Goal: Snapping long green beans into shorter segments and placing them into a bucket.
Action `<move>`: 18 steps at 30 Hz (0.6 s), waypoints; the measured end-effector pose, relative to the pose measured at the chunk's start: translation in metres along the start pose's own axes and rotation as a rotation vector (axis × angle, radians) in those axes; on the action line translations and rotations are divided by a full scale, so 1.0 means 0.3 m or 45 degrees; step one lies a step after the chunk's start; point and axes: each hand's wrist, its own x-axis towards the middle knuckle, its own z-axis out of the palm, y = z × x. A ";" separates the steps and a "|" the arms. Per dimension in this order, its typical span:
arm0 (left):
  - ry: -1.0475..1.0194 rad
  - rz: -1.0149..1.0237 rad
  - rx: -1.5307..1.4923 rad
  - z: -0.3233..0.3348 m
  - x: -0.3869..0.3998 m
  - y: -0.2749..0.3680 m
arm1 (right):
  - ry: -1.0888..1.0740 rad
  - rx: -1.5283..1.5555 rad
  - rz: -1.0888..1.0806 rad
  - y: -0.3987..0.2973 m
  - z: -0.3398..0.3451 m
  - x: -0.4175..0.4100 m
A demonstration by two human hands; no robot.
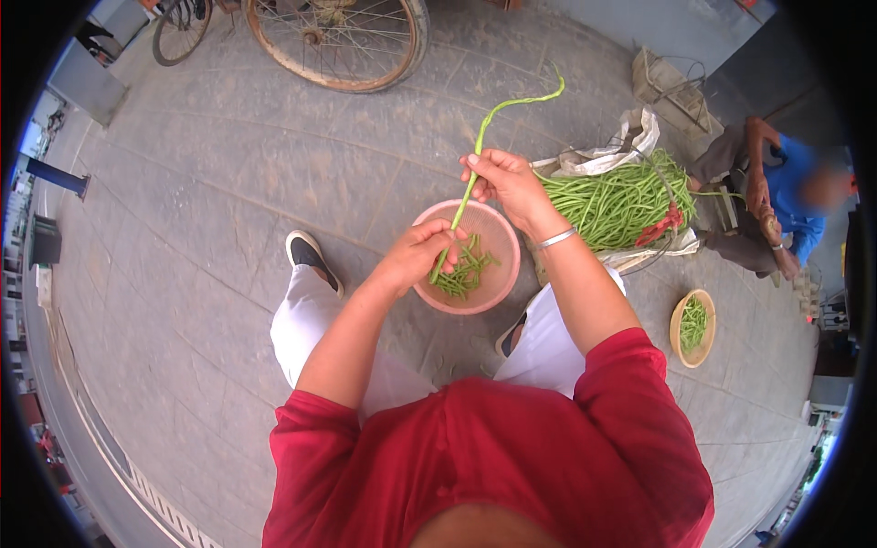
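A long green yardlong bean (482, 130) runs between my two hands, its curled far end pointing away from me. Near the bean's lower end, my left hand (423, 255) pinches it between thumb and fingers. Further up, my right hand (505, 179), with a silver bangle at the wrist, grips its middle. Below them a pink plastic colander (503, 288) stands on the ground between my feet, and short bean pieces (473, 267) lie in it. To the right, a large heap of long beans (610, 205) fills a container lined with a white woven sack (589, 163).
At the right sits a person in a blue shirt (795, 171), hands close together. A yellowish basket (675, 329) with bean pieces stands on the paving nearer me. Behind the heap is a dirty plastic crate (668, 96). A bicycle wheel (366, 85) stands at the top.
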 end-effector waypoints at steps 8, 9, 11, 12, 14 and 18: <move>0.518 0.090 -0.252 -0.078 0.048 -0.033 | -0.160 -0.106 -0.320 0.016 0.040 -0.047; 0.636 0.013 -0.441 -0.106 0.051 -0.032 | -0.170 -0.107 -0.319 0.004 0.036 -0.052; 0.762 -0.063 -0.635 -0.120 0.048 -0.046 | -0.198 -0.008 -0.289 -0.026 0.028 -0.065; 0.656 -0.013 -0.665 -0.077 0.043 -0.001 | -0.188 -0.009 -0.290 -0.021 0.011 -0.069; 0.546 0.033 -0.686 -0.031 0.020 0.048 | -0.313 -0.205 -0.158 0.003 -0.001 -0.076; 0.145 0.056 -0.568 -0.018 -0.002 0.034 | -0.446 -0.269 -0.119 0.031 0.041 -0.053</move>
